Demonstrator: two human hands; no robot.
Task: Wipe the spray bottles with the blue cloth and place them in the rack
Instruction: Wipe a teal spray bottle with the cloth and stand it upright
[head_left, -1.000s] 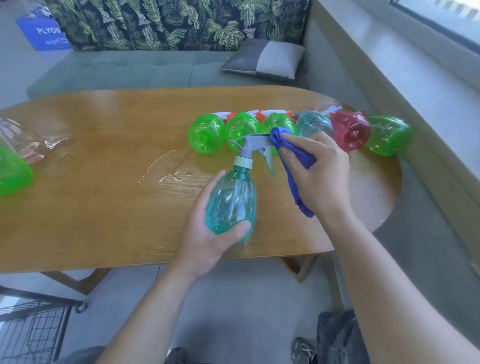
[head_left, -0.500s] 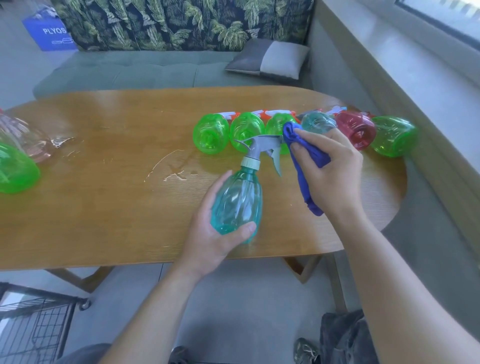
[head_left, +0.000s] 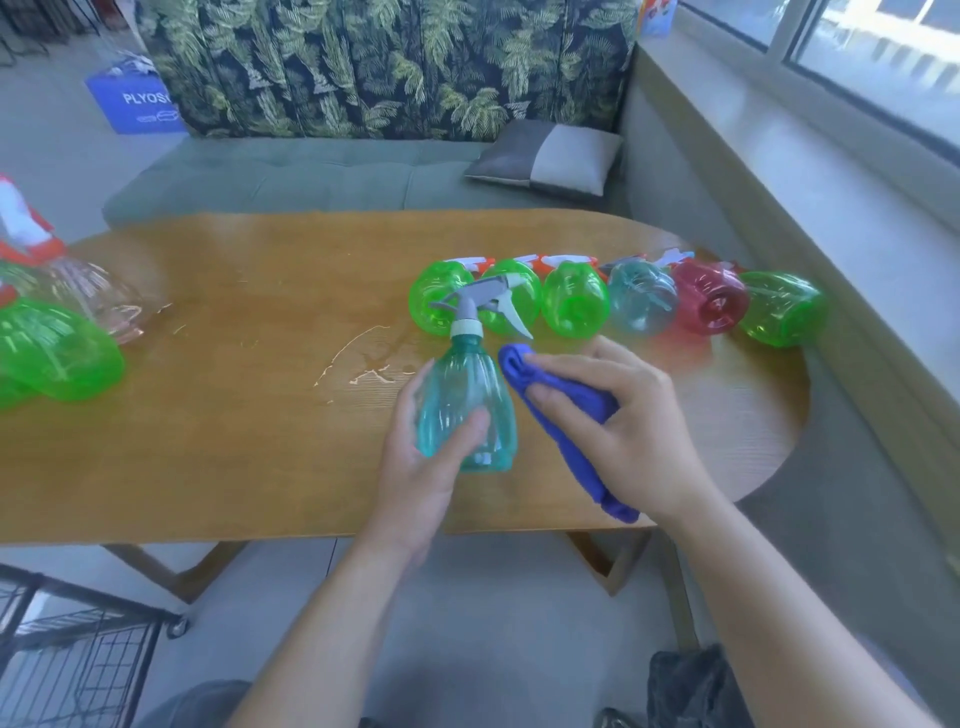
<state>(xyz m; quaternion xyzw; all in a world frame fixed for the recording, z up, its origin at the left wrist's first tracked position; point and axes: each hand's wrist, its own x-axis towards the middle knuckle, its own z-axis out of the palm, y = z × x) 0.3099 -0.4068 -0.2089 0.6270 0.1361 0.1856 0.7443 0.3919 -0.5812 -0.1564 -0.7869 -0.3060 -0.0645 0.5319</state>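
Your left hand (head_left: 421, 467) grips the teal spray bottle (head_left: 465, 410) round its lower body, thumb across the front, holding it upright above the near edge of the wooden bench (head_left: 234, 415), its grey trigger head (head_left: 485, 301) pointing right. Your right hand (head_left: 618, 431) has its fingers (head_left: 561, 364) curled round the blue cloth (head_left: 566, 415), which is bunched in the palm, its upper end touching the bottle's right shoulder and its tail hanging past your wrist. Behind the bottle, six more lie on their sides in a row: three green bottles (head_left: 574, 306), a pale teal bottle (head_left: 641, 304), a red bottle (head_left: 709, 304) and another green one. The black wire rack (head_left: 78, 665) stands on the floor at lower left.
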